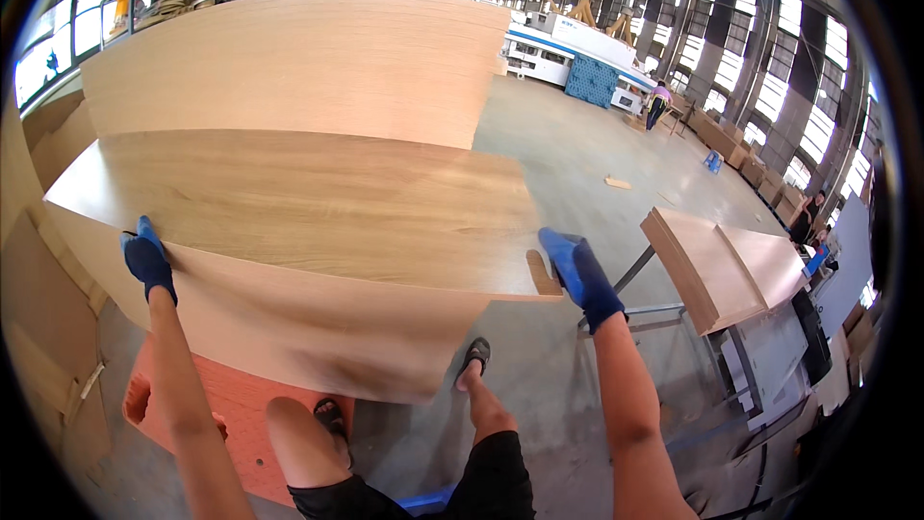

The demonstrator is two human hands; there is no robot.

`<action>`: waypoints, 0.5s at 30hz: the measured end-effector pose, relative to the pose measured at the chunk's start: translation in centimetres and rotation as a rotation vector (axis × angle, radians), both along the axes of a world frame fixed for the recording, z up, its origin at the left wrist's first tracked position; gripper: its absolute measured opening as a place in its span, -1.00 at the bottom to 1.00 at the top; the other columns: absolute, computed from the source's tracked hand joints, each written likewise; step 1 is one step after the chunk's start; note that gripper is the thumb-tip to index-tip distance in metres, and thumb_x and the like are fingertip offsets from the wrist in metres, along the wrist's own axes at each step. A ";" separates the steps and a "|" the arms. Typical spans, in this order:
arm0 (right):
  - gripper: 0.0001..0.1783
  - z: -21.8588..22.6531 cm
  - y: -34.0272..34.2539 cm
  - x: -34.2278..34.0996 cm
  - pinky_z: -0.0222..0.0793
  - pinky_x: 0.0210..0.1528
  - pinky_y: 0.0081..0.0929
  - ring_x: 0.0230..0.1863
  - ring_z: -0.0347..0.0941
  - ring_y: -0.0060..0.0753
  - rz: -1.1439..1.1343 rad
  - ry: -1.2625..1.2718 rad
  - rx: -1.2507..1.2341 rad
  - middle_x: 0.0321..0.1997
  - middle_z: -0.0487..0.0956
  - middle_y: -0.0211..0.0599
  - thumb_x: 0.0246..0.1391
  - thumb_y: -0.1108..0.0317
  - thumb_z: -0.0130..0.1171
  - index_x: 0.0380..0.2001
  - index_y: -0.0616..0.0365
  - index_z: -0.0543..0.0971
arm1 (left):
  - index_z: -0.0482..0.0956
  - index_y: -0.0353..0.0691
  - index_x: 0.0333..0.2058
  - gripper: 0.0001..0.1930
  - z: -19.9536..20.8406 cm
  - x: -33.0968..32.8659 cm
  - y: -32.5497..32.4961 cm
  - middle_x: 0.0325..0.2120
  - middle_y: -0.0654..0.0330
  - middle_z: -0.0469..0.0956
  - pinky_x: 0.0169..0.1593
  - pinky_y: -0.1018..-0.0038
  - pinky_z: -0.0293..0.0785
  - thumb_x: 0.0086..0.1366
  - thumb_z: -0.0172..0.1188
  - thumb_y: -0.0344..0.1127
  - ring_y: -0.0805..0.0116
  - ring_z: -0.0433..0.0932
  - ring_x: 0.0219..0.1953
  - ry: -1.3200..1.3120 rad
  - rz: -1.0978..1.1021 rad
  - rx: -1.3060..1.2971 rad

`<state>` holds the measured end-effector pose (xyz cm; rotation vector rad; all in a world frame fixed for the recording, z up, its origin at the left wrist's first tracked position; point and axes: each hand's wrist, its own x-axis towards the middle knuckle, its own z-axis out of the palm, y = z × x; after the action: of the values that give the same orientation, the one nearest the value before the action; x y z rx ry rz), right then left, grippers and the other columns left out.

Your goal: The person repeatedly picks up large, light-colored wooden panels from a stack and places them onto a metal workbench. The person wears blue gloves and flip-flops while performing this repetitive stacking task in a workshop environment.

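A wide wood-grain board (318, 197) lies across the top of a pale stack (318, 327), its right end sticking out past the stack. My left hand (149, 260), in a blue glove, is closed on the near edge toward the left corner, a finger over the top face. At the right end, my blue-gloved right hand (585, 277) grips the edge, its fingers partly hidden by the glove's back. Beside it on the board is a dark rounded patch (542, 274); whether it is a cut-out or a reflection I cannot tell.
A tall stack of boards (298, 67) rises behind. Orange-red plastic pallet (279, 424) lies under the near stack, by my feet. On the right, a metal-framed stand carries several panels (727, 265). Farther off are a white-blue machine (577, 53) and a person (658, 104).
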<state>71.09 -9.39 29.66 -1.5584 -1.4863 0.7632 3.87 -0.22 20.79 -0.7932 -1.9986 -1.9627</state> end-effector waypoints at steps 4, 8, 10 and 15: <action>-0.47 -1.5 1.2 -0.7 0.18 -0.54 -0.60 -0.58 0.26 -0.70 0.147 -0.010 0.060 -0.61 0.41 -0.48 0.19 -0.07 0.00 -0.48 0.25 0.55 | 0.51 -0.47 -0.23 -0.54 -0.2 -2.3 0.3 -0.28 -0.14 0.58 -0.11 0.26 0.37 0.25 0.05 -0.07 -0.02 0.52 -0.20 0.085 0.036 -0.088; -0.37 -3.1 2.3 -1.9 0.28 -0.53 -0.56 -0.57 0.33 -0.62 0.103 0.070 -0.128 -0.57 0.48 -0.39 0.20 -0.17 -0.10 -0.45 0.28 0.54 | 0.50 -0.48 -0.18 -0.51 -0.9 -4.8 0.5 -0.23 -0.17 0.56 -0.10 0.24 0.37 0.25 0.03 -0.04 -0.09 0.51 -0.18 0.111 -0.067 -0.131; -0.33 -2.9 2.6 -2.3 0.34 -0.47 -0.55 -0.53 0.38 -0.59 0.136 0.028 -0.226 -0.54 0.50 -0.35 0.24 -0.18 -0.18 -0.42 0.31 0.52 | 0.52 -0.50 -0.22 -0.49 -1.2 -6.2 0.9 -0.27 -0.19 0.57 -0.12 0.24 0.37 0.26 0.01 -0.02 -0.09 0.52 -0.20 0.109 -0.048 -0.175; -0.28 -1.5 2.6 -4.3 0.36 -0.50 -0.52 -0.55 0.39 -0.56 0.158 -0.157 -0.255 -0.56 0.49 -0.36 0.20 -0.24 -0.17 -0.45 0.33 0.51 | 0.56 -0.49 -0.30 -0.40 -1.8 -9.4 1.2 -0.35 -0.21 0.57 -0.18 0.22 0.38 0.28 -0.08 0.10 -0.11 0.54 -0.25 0.125 -0.003 -0.364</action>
<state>66.84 -6.78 28.18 -1.7374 -1.6954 0.9719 -5.49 0.95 18.97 -0.9702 -2.3075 -1.5241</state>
